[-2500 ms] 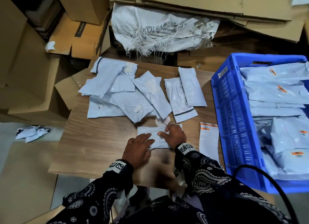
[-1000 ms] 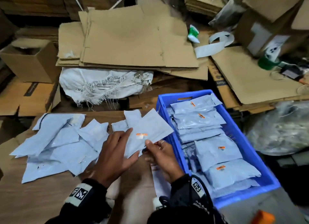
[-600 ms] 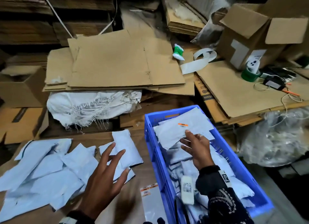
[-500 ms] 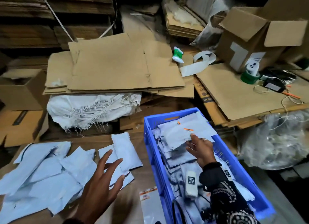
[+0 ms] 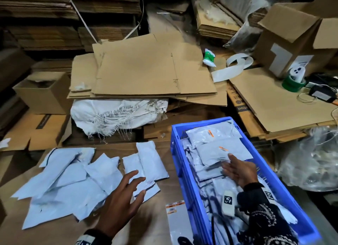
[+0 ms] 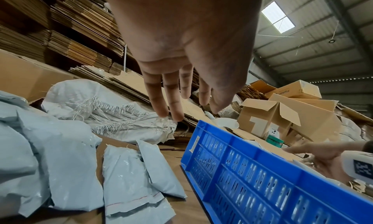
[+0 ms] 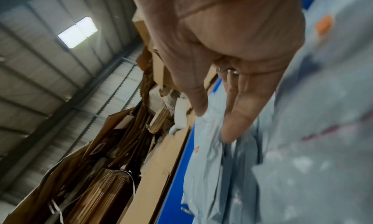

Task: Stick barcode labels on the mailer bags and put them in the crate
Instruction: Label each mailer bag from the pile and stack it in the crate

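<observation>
Blue crate (image 5: 178,164): took labelled bag (image 5: 215,153), dropped in 0.5 s ago.
Right hand (image 5: 239,171): spread, empty.
Left hand (image 5: 120,204): splayed, empty, over unlabelled bags (image 5: 73,178).

The crate (image 5: 179,164) stood on the right part of the table (image 5: 60,226), its long side running away from the person. Inside the crate lay a heap of labelled mailer bags (image 5: 217,151), and the right hand (image 5: 239,171) hovered over them with fingers spread. Left of the crate, unlabelled mailer bags (image 5: 76,178) lay overlapping on the table, the left hand (image 5: 122,199) above their near edge. A label sheet (image 5: 175,213) lay just beside the crate's left wall, nearer the person. Behind the crate, a sack (image 5: 117,114) lay under flattened cardboard (image 5: 146,70).
</observation>
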`<move>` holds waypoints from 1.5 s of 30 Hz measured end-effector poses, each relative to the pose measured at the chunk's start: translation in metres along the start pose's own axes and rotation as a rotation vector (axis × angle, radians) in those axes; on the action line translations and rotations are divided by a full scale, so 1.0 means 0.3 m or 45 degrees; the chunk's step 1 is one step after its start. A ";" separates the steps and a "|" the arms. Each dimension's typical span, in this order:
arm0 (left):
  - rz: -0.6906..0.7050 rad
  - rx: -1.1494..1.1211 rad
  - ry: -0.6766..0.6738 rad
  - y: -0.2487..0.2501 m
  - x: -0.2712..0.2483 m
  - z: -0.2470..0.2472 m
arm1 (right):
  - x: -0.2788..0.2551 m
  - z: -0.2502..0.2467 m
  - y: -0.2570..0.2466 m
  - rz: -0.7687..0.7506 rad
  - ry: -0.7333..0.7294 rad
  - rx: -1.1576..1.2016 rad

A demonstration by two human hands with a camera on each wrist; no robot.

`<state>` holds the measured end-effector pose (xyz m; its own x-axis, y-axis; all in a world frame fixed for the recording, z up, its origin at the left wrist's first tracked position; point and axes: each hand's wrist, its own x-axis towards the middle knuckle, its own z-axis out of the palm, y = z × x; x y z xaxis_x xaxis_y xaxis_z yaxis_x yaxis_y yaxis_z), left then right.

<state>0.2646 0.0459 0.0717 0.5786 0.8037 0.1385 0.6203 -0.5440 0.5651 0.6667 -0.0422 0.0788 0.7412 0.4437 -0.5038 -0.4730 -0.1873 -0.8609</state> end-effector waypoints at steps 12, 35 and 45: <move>-0.043 -0.108 0.004 -0.160 -0.081 -0.039 | -0.463 0.314 -0.017 -0.514 -0.331 -0.334; -0.828 -0.224 0.030 -0.266 -0.746 -0.065 | 0.003 0.763 0.604 -0.414 -0.381 -1.749; -0.472 -0.270 0.030 -0.222 -0.619 -0.047 | -0.199 0.657 0.583 -0.501 -0.428 -1.098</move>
<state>0.1082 -0.0638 0.0197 0.3231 0.9422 -0.0883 0.6602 -0.1576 0.7344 0.4458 0.0711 -0.0276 0.5350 0.8099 -0.2407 0.3816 -0.4858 -0.7864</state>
